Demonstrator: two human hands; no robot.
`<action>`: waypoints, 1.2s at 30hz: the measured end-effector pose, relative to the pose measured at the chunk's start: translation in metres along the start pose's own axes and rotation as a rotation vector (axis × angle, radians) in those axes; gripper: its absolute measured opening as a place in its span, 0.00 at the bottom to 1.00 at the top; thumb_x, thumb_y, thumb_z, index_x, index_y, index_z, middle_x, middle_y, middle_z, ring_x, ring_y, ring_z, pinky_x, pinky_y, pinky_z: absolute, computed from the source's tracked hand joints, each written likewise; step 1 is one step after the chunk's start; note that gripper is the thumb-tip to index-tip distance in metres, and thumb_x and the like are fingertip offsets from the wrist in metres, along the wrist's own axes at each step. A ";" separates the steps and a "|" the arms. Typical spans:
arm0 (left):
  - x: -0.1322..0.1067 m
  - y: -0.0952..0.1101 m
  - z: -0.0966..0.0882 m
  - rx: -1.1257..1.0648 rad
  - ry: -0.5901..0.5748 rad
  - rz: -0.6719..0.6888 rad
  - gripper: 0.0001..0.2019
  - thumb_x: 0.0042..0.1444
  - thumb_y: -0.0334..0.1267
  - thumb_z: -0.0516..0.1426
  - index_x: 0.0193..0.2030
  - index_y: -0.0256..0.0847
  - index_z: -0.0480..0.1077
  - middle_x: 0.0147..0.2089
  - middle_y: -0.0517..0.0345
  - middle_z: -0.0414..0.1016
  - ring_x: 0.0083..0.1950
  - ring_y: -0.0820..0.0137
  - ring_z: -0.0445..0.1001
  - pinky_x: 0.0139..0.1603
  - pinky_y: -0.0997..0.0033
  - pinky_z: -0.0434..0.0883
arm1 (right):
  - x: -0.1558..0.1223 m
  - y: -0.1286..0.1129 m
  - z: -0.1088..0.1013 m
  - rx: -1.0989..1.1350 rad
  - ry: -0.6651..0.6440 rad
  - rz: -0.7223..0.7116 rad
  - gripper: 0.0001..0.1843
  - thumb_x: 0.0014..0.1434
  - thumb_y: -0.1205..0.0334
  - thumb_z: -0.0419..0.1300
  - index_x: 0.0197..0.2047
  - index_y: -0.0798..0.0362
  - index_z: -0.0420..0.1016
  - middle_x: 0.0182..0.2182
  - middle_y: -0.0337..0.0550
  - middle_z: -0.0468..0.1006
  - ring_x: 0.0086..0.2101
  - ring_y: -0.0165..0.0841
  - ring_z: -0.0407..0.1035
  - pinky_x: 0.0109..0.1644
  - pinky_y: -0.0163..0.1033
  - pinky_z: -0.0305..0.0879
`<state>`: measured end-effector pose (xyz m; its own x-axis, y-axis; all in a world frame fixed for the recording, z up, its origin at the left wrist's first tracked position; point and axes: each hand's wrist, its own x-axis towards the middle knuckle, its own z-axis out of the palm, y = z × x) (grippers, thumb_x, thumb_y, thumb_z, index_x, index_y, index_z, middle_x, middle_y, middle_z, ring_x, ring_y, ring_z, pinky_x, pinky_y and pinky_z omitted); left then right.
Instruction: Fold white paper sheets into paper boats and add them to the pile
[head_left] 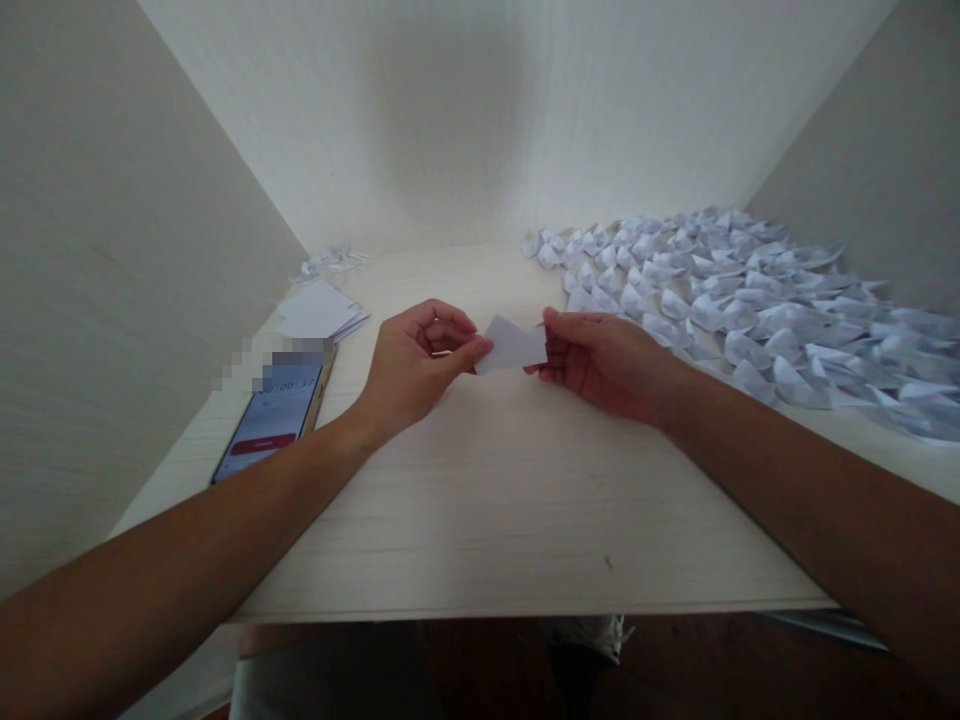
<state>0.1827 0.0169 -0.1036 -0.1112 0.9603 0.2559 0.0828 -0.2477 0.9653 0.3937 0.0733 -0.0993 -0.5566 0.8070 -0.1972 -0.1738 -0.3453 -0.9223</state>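
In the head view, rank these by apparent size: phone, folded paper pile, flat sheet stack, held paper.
1. folded paper pile
2. phone, though it lies nearer the camera
3. flat sheet stack and held paper: they look about alike, so not ranked

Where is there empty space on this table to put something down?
The widest bare patch of the table lies between the left hand, right hand and near edge. Another lies behind the small paper, up to the back wall. The right side is crowded with folded papers; the phone and flat sheets fill the left.
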 end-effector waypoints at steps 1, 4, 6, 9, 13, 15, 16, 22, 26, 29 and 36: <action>-0.001 0.001 0.000 0.018 -0.004 0.019 0.15 0.47 0.39 0.73 0.35 0.39 0.73 0.30 0.59 0.80 0.30 0.71 0.80 0.35 0.70 0.79 | -0.001 -0.001 -0.001 0.026 -0.023 0.026 0.13 0.61 0.52 0.69 0.33 0.52 0.79 0.31 0.44 0.82 0.31 0.32 0.75 0.36 0.37 0.73; -0.005 0.006 0.001 0.057 0.003 0.076 0.14 0.48 0.38 0.72 0.35 0.40 0.73 0.32 0.59 0.80 0.32 0.71 0.79 0.37 0.70 0.79 | -0.005 -0.004 -0.002 0.026 -0.080 0.029 0.10 0.57 0.55 0.73 0.34 0.52 0.80 0.31 0.41 0.82 0.30 0.30 0.74 0.34 0.34 0.71; -0.007 0.008 0.002 0.077 0.023 0.103 0.13 0.48 0.38 0.72 0.35 0.40 0.73 0.32 0.59 0.79 0.33 0.72 0.78 0.38 0.71 0.79 | -0.006 -0.004 -0.002 -0.021 -0.096 0.007 0.12 0.54 0.55 0.75 0.33 0.52 0.81 0.31 0.41 0.82 0.31 0.30 0.74 0.34 0.34 0.70; -0.010 0.009 0.002 0.118 0.034 0.131 0.13 0.48 0.39 0.72 0.35 0.40 0.74 0.32 0.59 0.78 0.34 0.72 0.78 0.37 0.72 0.78 | -0.006 -0.002 -0.003 -0.125 -0.093 -0.041 0.16 0.50 0.50 0.77 0.32 0.52 0.82 0.30 0.40 0.81 0.30 0.29 0.73 0.35 0.35 0.70; -0.011 0.006 0.002 0.156 -0.004 0.139 0.11 0.49 0.40 0.71 0.34 0.40 0.75 0.32 0.59 0.78 0.33 0.71 0.77 0.36 0.72 0.78 | -0.003 0.002 -0.005 -0.393 -0.028 -0.200 0.16 0.49 0.47 0.76 0.33 0.51 0.85 0.29 0.41 0.83 0.29 0.30 0.72 0.35 0.37 0.69; -0.011 0.005 0.002 0.158 -0.026 0.116 0.11 0.49 0.40 0.71 0.34 0.40 0.75 0.31 0.59 0.78 0.32 0.71 0.77 0.36 0.72 0.78 | -0.002 0.003 -0.005 -0.503 0.009 -0.268 0.15 0.49 0.48 0.76 0.33 0.51 0.86 0.28 0.41 0.83 0.28 0.30 0.72 0.33 0.37 0.67; -0.011 0.005 0.002 0.154 -0.037 0.103 0.11 0.49 0.39 0.71 0.34 0.40 0.75 0.31 0.58 0.78 0.32 0.71 0.77 0.36 0.71 0.78 | -0.002 0.003 -0.005 -0.537 0.025 -0.292 0.15 0.49 0.49 0.76 0.32 0.51 0.85 0.27 0.40 0.83 0.27 0.30 0.71 0.32 0.36 0.66; -0.011 0.004 0.003 0.194 -0.082 0.103 0.12 0.49 0.41 0.72 0.32 0.41 0.75 0.31 0.58 0.79 0.31 0.71 0.77 0.35 0.71 0.76 | -0.003 0.003 -0.002 -0.730 0.095 -0.378 0.19 0.50 0.45 0.74 0.25 0.53 0.81 0.21 0.38 0.77 0.23 0.27 0.63 0.28 0.35 0.55; -0.008 0.003 -0.001 0.299 -0.120 0.132 0.13 0.50 0.43 0.72 0.30 0.41 0.73 0.27 0.60 0.77 0.27 0.72 0.74 0.30 0.72 0.72 | -0.004 0.002 -0.001 -0.805 0.120 -0.351 0.21 0.52 0.44 0.72 0.23 0.53 0.78 0.18 0.36 0.72 0.22 0.26 0.59 0.27 0.36 0.51; -0.006 0.003 -0.002 0.287 -0.154 0.131 0.14 0.50 0.43 0.72 0.32 0.42 0.72 0.27 0.61 0.75 0.25 0.72 0.74 0.27 0.73 0.70 | -0.004 0.001 -0.001 -0.800 0.116 -0.308 0.23 0.51 0.41 0.71 0.23 0.53 0.77 0.18 0.36 0.70 0.22 0.26 0.58 0.26 0.36 0.50; -0.005 0.006 0.001 0.198 -0.167 0.221 0.16 0.50 0.37 0.71 0.29 0.41 0.66 0.23 0.67 0.69 0.21 0.76 0.71 0.22 0.78 0.68 | -0.007 -0.002 0.002 -0.776 0.109 -0.316 0.28 0.46 0.36 0.73 0.22 0.54 0.76 0.18 0.35 0.68 0.22 0.25 0.56 0.26 0.35 0.50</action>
<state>0.1850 0.0109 -0.0991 0.0936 0.8982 0.4296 0.2790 -0.4379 0.8547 0.3965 0.0674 -0.0953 -0.4874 0.8658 0.1138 0.3212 0.2989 -0.8986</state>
